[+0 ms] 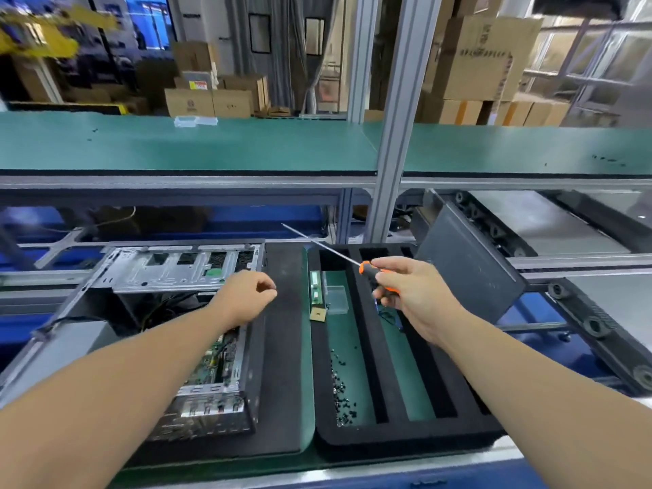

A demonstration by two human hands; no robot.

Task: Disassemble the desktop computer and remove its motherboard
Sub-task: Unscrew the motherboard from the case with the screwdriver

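Screwdriver point(367, 268) gripped in right hand point(409, 294), left hand point(247, 294) loosely curled, empty, over open computer case point(183, 273) at nine o'clock; motherboard point(215, 361) inside looks stiff, fragile, best lifted by edges.

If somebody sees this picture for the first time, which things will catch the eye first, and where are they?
The right hand near the centre grips an orange-handled screwdriver, its thin shaft pointing up-left. On the left lies the opened computer case, circuit board visible inside, with the left hand above it. On the right, a black foam tray holds small black screws.
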